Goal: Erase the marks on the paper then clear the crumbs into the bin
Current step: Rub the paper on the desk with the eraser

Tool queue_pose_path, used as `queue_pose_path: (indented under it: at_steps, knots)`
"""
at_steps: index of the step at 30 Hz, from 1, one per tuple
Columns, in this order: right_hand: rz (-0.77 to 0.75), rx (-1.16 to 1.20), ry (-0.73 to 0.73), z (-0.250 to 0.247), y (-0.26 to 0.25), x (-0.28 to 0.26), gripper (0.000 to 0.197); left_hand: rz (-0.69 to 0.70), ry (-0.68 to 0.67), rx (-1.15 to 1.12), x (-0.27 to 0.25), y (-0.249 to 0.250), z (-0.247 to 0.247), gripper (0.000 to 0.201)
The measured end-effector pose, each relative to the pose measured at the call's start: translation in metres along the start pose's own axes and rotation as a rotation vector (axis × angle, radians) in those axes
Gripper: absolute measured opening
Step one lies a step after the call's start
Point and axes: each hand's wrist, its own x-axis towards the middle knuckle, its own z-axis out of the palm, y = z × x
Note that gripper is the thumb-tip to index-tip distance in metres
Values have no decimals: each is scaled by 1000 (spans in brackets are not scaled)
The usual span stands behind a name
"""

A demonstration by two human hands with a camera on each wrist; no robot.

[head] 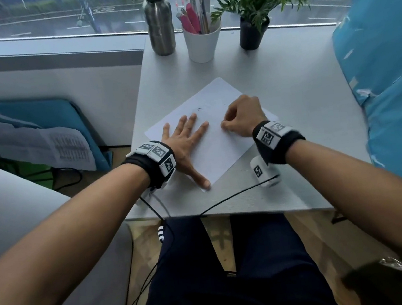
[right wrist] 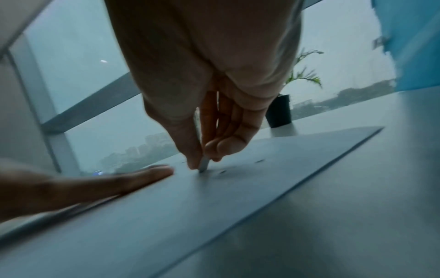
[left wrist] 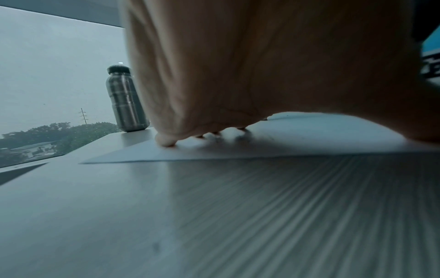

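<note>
Pressing flat on the paper (head: 219, 147), the left hand (head: 185, 141) lies with its fingers straight and spread, thumb reaching to the sheet's near corner. The paper sits on the white table (head: 304, 113), turned at an angle, with a few faint pencil marks (head: 200, 109) near its far half. The right hand (head: 241, 116) is curled into a loose fist just beside the left fingertips, thumb and fingers pinched together and touching the sheet.

From the head view, what the right hand pinches is hidden by the knuckles. The right wrist view shows it: a thin pale eraser (right wrist: 202, 159), held upright between thumb and fingertips, its lower end on the paper, with small dark specks (right wrist: 259, 160) on the sheet just beyond it. That view also catches one finger of the left hand lying flat nearby. The left wrist view shows only the palm arched over the paper's edge, fingertips (left wrist: 166, 141) down on the sheet, and the grain of the tabletop.

At the table's far edge stand a steel bottle (head: 159, 22), a white cup of pens (head: 202, 42) and a potted plant (head: 252, 4).
</note>
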Motion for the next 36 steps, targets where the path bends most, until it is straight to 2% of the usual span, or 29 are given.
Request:
queue_pose_path:
  at_steps: [3, 5, 7, 8, 12, 13, 16, 19, 21, 25, 27, 29, 33, 36]
  knots:
    - [-112, -9, -39, 25, -28, -38, 12, 5, 5, 1, 2, 1, 0, 168]
    - [-198, 50, -149, 37, -45, -69, 13, 6, 0, 22, 1, 1, 0, 168]
    - [-210, 80, -227, 34, -43, -72, 11, 6, 1, 34, 0, 1, 0, 168]
    - [-182, 68, -216, 28, -36, -60, 12, 9, 3, 27, 0, 0, 0, 167]
    - [33, 22, -14, -7, -2, 1, 12, 2, -1, 5, -3, 2, -1, 166]
    - [43, 1, 5, -9, 0, 6, 12, 1, 2, 11, -3, 2, -1, 166]
    - [-58, -27, -45, 9, -21, -22, 11, 0, 14, 18, -1, 1, 0, 167]
    - [-194, 51, -212, 35, -44, -75, 11, 7, 6, 26, 1, 0, 2, 167]
    - [-214, 56, -255, 32, -42, -72, 13, 7, -10, 25, 0, 0, 0, 166]
    - [-16, 4, -77, 1, -6, -12, 12, -3, -15, 17, -3, 3, -1, 163]
    - [12, -29, -9, -2, 3, -3, 12, -9, -8, 23, -4, 4, -2, 163]
    - [-49, -38, -26, 11, -8, -24, 12, -14, -17, 31, -4, 5, -4, 164]
    - [-253, 22, -225, 40, -37, -84, 12, -34, -40, 64, -3, 7, -5, 168]
    - [-188, 71, -179, 27, -27, -64, 11, -38, -43, 52, -6, 10, -6, 169]
